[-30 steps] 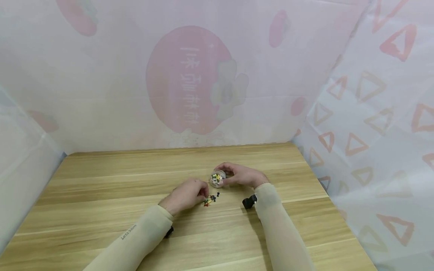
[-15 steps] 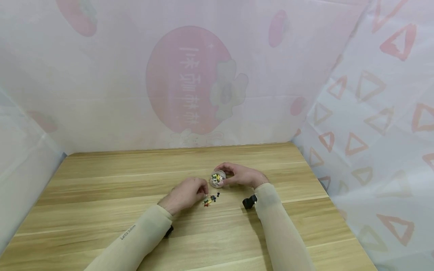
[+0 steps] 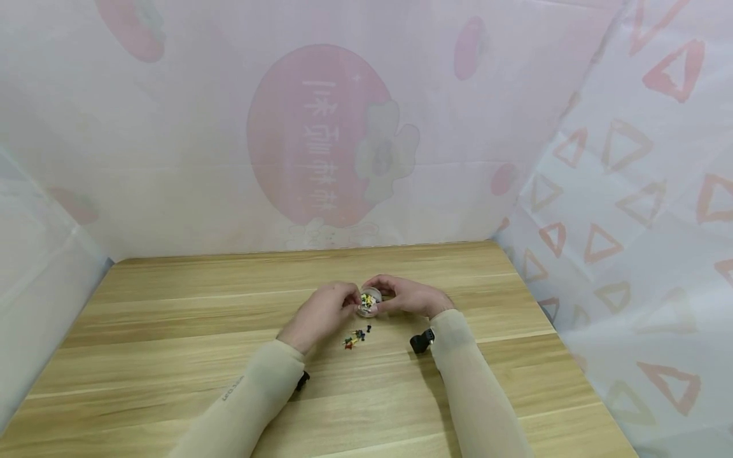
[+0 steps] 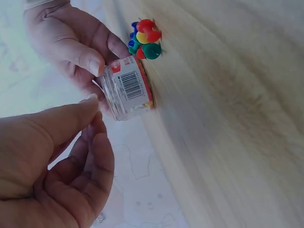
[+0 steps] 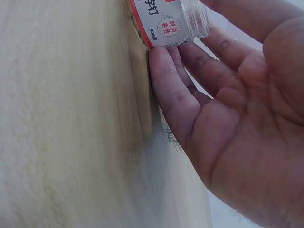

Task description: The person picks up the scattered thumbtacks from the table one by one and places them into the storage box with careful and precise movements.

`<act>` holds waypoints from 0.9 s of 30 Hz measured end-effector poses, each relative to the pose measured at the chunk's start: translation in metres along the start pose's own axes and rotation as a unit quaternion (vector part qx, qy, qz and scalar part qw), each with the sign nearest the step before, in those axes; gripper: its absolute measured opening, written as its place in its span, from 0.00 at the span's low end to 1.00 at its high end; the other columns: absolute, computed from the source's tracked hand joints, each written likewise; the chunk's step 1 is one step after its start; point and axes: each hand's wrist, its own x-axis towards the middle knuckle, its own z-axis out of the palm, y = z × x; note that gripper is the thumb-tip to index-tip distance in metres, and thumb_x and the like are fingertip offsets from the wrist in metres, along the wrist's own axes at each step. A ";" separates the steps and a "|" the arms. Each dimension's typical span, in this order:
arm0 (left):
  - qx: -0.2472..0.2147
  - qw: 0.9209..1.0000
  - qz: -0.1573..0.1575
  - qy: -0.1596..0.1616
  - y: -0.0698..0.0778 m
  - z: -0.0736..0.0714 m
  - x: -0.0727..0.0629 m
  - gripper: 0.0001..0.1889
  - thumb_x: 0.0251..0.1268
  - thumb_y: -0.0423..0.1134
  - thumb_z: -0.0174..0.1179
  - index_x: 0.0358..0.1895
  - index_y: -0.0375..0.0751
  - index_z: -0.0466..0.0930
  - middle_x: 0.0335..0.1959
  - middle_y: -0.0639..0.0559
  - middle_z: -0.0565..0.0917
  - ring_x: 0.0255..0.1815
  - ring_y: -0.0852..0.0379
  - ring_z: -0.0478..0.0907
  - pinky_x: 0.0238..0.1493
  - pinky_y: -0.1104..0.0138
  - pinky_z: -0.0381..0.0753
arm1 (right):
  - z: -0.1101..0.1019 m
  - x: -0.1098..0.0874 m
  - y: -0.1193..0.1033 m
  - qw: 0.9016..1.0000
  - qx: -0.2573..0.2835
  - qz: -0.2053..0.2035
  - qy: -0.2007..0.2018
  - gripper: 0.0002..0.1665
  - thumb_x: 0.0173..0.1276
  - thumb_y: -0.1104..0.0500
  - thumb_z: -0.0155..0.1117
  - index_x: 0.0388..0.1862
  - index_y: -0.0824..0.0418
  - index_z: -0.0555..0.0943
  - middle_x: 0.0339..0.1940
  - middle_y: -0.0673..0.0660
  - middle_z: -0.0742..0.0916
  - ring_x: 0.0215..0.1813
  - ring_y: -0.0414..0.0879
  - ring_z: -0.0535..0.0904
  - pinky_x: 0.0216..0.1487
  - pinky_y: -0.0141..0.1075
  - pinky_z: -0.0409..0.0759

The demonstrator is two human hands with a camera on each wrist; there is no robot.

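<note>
A small clear push-pin jar [image 4: 129, 88] with a white and red label stands on the wooden table, several coloured push pins inside. My right hand [image 3: 409, 297] holds it steady from the right, thumb and fingers round its side. At the open mouth is my left hand [image 3: 325, 310], thumb and index fingertips pinched together on a push pin that they mostly hide. In the left wrist view these fingertips overlap the jar's rim. Loose push pins [image 4: 147, 37] in red, green, yellow and blue lie in a little heap just in front of the jar.
The wooden table [image 3: 172, 331] ends at a pale printed sheet [image 3: 200, 159] behind, with more sheets at both sides. A black wrist camera [image 3: 422, 341] sits under the right sleeve, another [image 3: 302, 381] under the left.
My left hand has moved up from the loose push pins to the jar's mouth, fingertips pinched. The right hand and the jar have stayed in place.
</note>
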 end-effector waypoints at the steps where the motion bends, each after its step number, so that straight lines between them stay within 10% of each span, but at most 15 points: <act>1: 0.010 1.000 0.001 0.007 0.001 0.001 0.001 0.05 0.82 0.28 0.73 0.51 0.41 0.93 0.50 0.48 0.93 0.54 0.51 0.89 0.66 0.51 0.92 | 0.000 0.000 0.000 1.000 0.004 0.000 -0.001 0.37 0.87 0.60 0.75 0.88 0.59 0.74 0.85 0.61 0.84 0.83 0.54 0.80 0.86 0.47 0.77; 27: 0.084 0.996 0.016 0.010 0.009 0.001 0.004 0.05 0.81 0.29 0.74 0.49 0.42 0.94 0.47 0.49 0.93 0.50 0.51 0.89 0.61 0.54 0.93 | 0.002 0.002 0.002 1.000 0.001 0.003 0.005 0.37 0.86 0.60 0.76 0.88 0.57 0.75 0.84 0.60 0.84 0.83 0.53 0.79 0.87 0.48 0.76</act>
